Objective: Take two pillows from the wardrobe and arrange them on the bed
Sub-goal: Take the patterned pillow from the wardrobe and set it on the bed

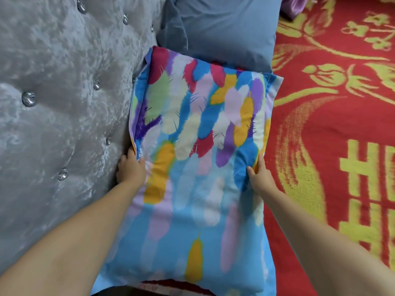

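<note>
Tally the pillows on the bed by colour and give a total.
Feather-print, multicoloured pillow: 1, with the left hand and right hand each in a grip on a side edge.
Plain blue-grey pillow: 1, beyond it by the grey tufted headboard.
Total: 2 pillows.

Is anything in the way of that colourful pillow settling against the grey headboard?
Nothing visible. The feather-print pillow lies along the tufted headboard, held at its sides by the left hand and right hand. Only its far corner overlaps the blue-grey pillow beyond it.
</note>
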